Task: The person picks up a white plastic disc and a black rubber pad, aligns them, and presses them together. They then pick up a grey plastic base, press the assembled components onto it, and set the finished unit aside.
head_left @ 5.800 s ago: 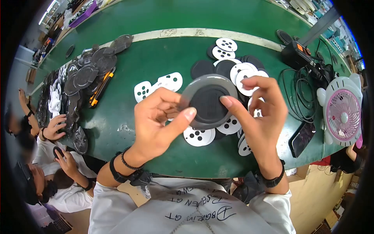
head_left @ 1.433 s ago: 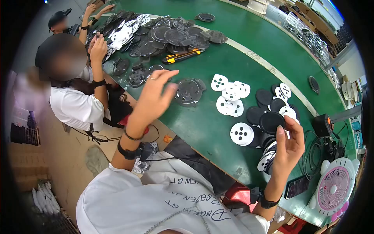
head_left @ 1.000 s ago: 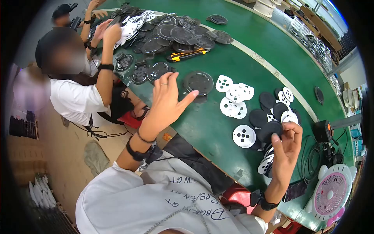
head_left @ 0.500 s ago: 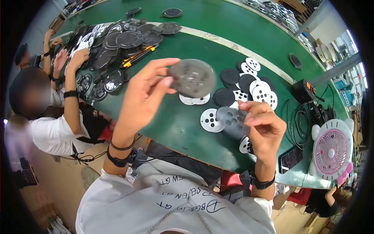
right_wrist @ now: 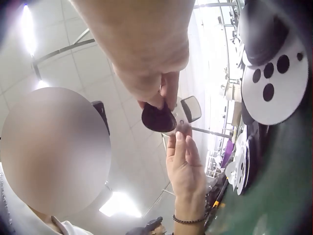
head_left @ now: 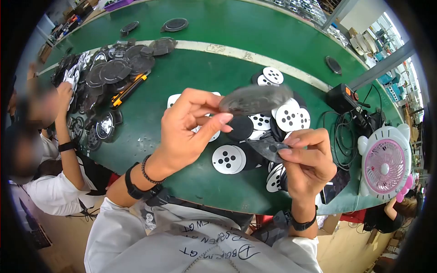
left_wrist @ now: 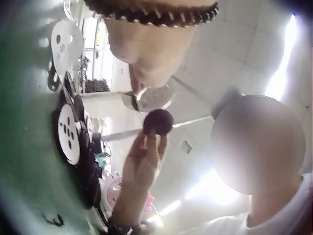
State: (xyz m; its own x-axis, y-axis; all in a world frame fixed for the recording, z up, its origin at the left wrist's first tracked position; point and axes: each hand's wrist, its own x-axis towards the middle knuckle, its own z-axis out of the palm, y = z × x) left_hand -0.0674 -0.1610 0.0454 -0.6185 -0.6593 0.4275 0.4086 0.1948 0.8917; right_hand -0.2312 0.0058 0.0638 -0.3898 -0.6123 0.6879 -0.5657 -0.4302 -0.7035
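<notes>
In the head view my left hand pinches a clear plastic shell by its left edge, thumb below and fingers above. The shell is tilted nearly edge-on and blurred, held above the table. My right hand pinches a dark round disc between thumb and fingers, lower and nearer my body. In the left wrist view the disc shows its dark face beside the shell. The right wrist view shows the disc in front of part of the shell. Beneath both hands lie loose black discs and white discs with black dots.
A heap of clear shells and a yellow-black utility knife lie at the left. To the right stand a black box, coiled cable, a phone and a pink-white fan. Another person sits at the left.
My left hand reached out to the shell on the table and has brought it back over the discs, now tilted edge-on. My right hand keeps the dark disc, now tilted below the shell.
</notes>
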